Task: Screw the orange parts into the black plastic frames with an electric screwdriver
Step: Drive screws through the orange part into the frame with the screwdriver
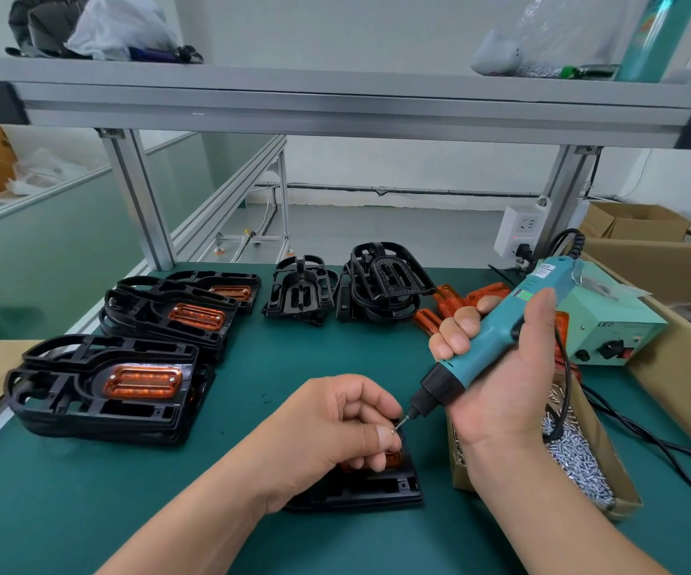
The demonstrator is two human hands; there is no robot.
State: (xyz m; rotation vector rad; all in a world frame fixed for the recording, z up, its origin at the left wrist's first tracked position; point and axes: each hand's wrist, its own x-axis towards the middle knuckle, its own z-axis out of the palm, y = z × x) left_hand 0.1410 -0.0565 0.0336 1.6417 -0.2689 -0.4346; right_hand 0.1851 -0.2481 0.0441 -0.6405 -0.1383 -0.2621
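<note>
At 6 o'clock | left hand pinches screw | right hand grips electric screwdriver | seat bit squarely before triggering

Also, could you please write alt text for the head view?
A right hand holds a screwdriver with its bit at a screw pinched by the left hand over a frame. Finished frames lie stacked at left; a box of screws sits at right.

Teal screwdriver, orange parts in black frames, green mat, silver screws.
</note>
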